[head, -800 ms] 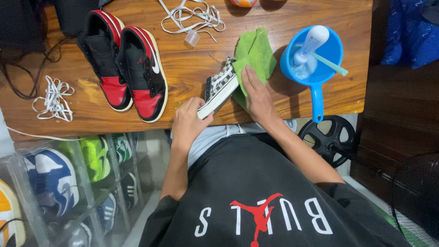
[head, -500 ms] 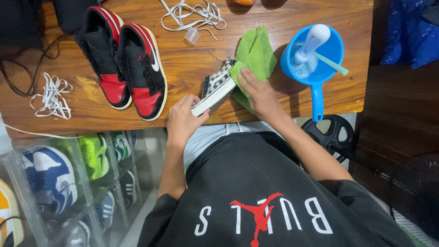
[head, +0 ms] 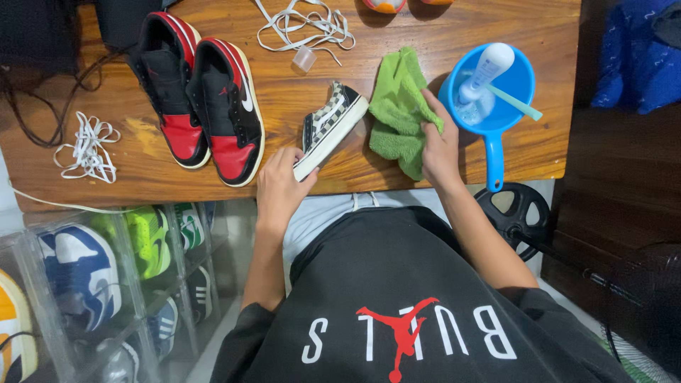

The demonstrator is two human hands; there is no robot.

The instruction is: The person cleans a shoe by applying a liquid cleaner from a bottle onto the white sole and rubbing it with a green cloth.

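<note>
Checkered black-and-white canvas sneaker (head: 328, 126) lies mid-frame on wooden bench (head: 298, 85), heel end clamped by left hand (head: 279, 190). Right hand (head: 440, 145) grips crumpled green microfibre cloth (head: 397, 113), just beside sneaker. Blue plastic dipper (head: 493, 96) right of cloth; red-black sneakers (head: 198, 96) upper left.

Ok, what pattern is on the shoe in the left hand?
A black and white checkerboard on the shoe, with a white sole; it shows in the head view.

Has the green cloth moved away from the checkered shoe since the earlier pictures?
Yes. The right hand has pulled the green cloth off the checkered shoe, rightward toward the blue scoop.
</note>
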